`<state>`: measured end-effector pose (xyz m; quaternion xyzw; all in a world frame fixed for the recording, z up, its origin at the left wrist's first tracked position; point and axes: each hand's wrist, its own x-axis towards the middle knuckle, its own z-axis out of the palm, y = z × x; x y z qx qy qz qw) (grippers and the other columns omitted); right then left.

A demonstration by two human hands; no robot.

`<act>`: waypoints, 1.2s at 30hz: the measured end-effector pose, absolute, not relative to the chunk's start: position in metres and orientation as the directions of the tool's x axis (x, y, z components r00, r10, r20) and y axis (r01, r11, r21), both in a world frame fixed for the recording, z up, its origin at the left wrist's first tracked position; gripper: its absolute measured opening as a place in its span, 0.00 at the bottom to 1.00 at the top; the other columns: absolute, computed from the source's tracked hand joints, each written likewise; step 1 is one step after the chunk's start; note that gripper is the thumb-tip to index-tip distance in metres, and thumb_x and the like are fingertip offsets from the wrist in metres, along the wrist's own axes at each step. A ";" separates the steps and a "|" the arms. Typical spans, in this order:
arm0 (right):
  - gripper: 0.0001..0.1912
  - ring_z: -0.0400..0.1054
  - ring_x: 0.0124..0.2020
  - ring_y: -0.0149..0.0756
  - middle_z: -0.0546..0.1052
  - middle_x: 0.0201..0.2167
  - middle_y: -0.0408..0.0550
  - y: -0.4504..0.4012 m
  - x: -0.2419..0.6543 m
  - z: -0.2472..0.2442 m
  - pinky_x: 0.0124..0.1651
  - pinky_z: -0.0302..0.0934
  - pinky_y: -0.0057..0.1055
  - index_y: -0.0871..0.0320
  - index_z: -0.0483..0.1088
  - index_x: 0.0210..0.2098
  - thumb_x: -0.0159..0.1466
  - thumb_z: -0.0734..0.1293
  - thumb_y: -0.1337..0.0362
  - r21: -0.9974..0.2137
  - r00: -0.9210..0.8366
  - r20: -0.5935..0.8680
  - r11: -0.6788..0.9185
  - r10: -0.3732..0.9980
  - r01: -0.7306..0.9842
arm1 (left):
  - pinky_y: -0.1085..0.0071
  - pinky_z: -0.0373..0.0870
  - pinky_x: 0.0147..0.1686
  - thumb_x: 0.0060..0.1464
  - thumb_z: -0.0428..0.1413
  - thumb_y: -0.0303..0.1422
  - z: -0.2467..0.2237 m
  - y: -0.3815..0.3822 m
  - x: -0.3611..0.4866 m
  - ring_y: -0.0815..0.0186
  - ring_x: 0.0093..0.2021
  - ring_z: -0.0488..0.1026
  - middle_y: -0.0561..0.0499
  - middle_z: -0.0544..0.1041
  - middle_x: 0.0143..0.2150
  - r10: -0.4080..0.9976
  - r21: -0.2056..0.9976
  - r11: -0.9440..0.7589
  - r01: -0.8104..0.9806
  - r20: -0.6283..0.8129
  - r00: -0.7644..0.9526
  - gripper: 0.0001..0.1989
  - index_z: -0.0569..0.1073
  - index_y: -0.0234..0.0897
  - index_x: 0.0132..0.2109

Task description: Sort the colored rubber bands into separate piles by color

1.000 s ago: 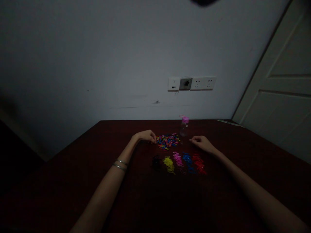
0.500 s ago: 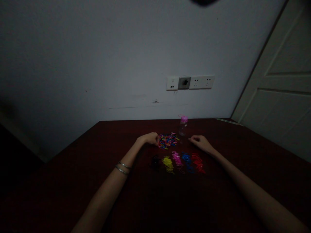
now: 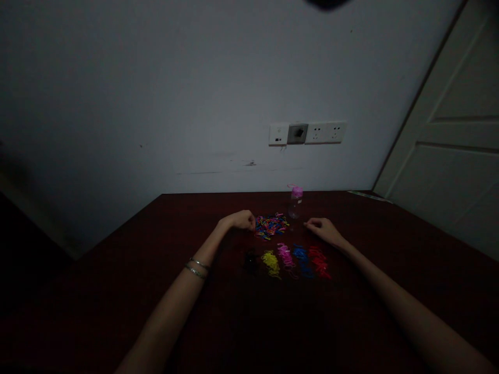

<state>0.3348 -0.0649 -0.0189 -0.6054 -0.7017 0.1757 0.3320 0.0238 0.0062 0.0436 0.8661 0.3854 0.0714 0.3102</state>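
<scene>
My left hand [image 3: 244,220], with bracelets on its wrist, rests curled at the left edge of a mixed pile of coloured rubber bands [image 3: 272,225]. Its fingers are closed and what they may hold is hidden. To the right of the pile, my right hand [image 3: 322,228] lies on the table with thumb and forefinger pinched together; anything between them is too small to make out. Nearer to me lie sorted heaps in a row: black bands [image 3: 251,261], yellow bands [image 3: 271,264], pink bands [image 3: 286,255], blue bands [image 3: 301,258] and red bands [image 3: 319,262].
A clear bottle with a pink lid [image 3: 296,200] stands behind the pile, between my hands. The dark red table [image 3: 195,208] meets a wall bearing a row of sockets [image 3: 307,133]. At the right is a white panelled door [image 3: 452,135]. The light is dim.
The whole view has shifted very slightly. Both hands keep their places and shapes, and the heaps of bands look the same.
</scene>
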 end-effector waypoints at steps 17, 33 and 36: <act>0.19 0.62 0.26 0.34 0.71 0.21 0.46 -0.065 0.334 -0.019 0.29 0.54 0.28 0.61 0.69 0.23 0.55 0.59 0.52 -0.670 -0.050 0.271 0.225 0.961 0.707 | 0.78 0.57 0.25 0.43 0.52 0.27 0.063 -0.033 0.064 0.73 0.25 0.65 0.52 0.72 0.25 0.613 0.500 -0.717 0.486 0.119 0.781 0.08 0.74 0.31 0.32; 0.17 0.62 0.26 0.33 0.71 0.21 0.45 -0.064 0.331 -0.021 0.29 0.54 0.26 0.61 0.68 0.22 0.55 0.59 0.54 -0.654 -0.064 0.333 0.280 0.941 0.703 | 0.72 0.64 0.34 0.51 0.50 0.37 0.039 -0.127 0.136 0.66 0.35 0.71 0.50 0.75 0.36 0.510 0.260 -0.848 0.462 0.161 0.845 0.16 0.70 0.45 0.48; 0.18 0.63 0.25 0.33 0.71 0.21 0.45 -0.064 0.332 -0.021 0.29 0.54 0.27 0.61 0.69 0.22 0.56 0.58 0.54 -0.647 -0.082 0.334 0.292 0.939 0.704 | 0.75 0.63 0.32 0.51 0.50 0.37 0.044 -0.112 0.130 0.69 0.31 0.70 0.51 0.75 0.33 0.541 0.376 -0.813 0.444 0.206 0.816 0.17 0.71 0.42 0.48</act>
